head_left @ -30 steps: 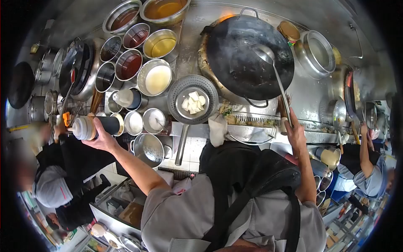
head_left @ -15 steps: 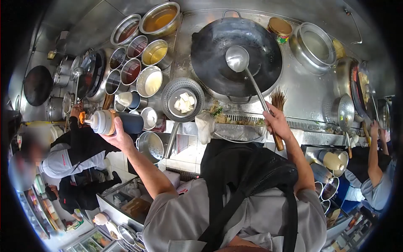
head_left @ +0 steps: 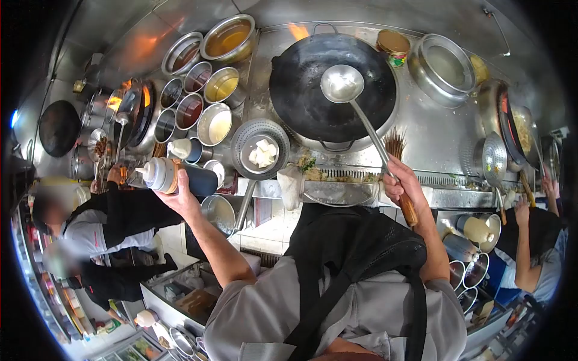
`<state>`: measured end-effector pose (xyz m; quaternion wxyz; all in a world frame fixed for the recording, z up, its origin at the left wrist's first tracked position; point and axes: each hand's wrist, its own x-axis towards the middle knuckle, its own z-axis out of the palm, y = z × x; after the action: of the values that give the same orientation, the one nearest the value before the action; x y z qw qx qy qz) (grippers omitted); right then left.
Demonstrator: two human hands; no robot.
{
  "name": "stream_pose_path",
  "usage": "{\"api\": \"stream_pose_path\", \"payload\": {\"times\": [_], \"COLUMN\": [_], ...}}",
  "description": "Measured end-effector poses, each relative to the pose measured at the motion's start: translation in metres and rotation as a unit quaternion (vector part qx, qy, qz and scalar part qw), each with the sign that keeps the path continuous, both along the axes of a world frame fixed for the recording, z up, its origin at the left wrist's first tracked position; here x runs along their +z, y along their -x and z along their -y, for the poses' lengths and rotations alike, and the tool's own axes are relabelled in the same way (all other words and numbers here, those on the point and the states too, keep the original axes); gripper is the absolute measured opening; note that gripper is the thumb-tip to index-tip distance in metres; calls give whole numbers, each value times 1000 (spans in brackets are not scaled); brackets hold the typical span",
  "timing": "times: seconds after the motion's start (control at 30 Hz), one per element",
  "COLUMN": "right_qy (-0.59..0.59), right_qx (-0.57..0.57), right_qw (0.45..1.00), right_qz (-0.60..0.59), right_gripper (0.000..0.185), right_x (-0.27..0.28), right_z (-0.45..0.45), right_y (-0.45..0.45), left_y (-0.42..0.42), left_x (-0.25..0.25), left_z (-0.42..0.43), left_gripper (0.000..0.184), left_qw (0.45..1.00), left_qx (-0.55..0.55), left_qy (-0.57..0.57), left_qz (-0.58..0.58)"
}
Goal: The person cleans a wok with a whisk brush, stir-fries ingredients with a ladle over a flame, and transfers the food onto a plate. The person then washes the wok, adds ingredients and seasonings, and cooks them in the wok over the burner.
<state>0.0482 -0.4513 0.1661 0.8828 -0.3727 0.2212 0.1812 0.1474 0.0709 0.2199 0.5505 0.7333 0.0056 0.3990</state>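
Note:
My left hand (head_left: 180, 200) is wrapped round a squeeze bottle (head_left: 201, 180) of dark liquid, tilted on its side with its pale nozzle pointing left. Closed on the wooden-ended handle of a ladle (head_left: 342, 83) is my right hand (head_left: 406, 185). The ladle's bowl hangs over a large black wok (head_left: 295, 99), whose inside looks dark and bare. Nearest to the bottle are a second squeeze bottle (head_left: 179, 148) and several metal pots of sauce. A perforated strainer (head_left: 242, 133) beside the wok carries a bowl of white cubes (head_left: 263, 153).
Flame (head_left: 298, 30) rises behind the wok. A bamboo brush (head_left: 395, 144) stands by the ladle handle. Basins (head_left: 445, 66) and a tin (head_left: 393, 43) are at the back right. One co-worker (head_left: 536, 234) is on the right; others (head_left: 96, 225) are on the left.
The ladle's bowl looks larger, nearer to me, and its handle end has shifted down and right. The bottle has moved slightly right. Flames now show behind my wok and at the left wok.

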Motion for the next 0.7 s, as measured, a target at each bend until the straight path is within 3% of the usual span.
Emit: {"api": "stream_pose_path", "payload": {"times": [0.1,0.23,0.37,0.5,0.63,0.7], "right_qy": [-122,-371,-428,-484,-355,-58], "right_qx": [-40,-20,21,50,23,-27], "right_qw": [992,927,899,865,927,991], "right_qz": [-2,45,94,120,117,117], "right_gripper": [31,50,55,55,53,49], "right_x": [3,-19,-32,-33,-8,13], "right_z": [9,20,1,-14,-5,2], "right_y": [13,30,33,28,26,30], "left_y": [-11,-25,-35,-42,-41,-36], "left_x": [-6,-7,6,15,21,24], "left_z": [6,17,39,43,47,52], "left_gripper": [67,67,72,73,88,86], "left_qw": [1000,997,998,994,994,994], "left_qx": [8,18,-31,-42,-76,-65], "left_qy": [-21,-64,-35,-101,-62,-76], "left_qz": [-9,-35,-37,-24,-40,-47]}}
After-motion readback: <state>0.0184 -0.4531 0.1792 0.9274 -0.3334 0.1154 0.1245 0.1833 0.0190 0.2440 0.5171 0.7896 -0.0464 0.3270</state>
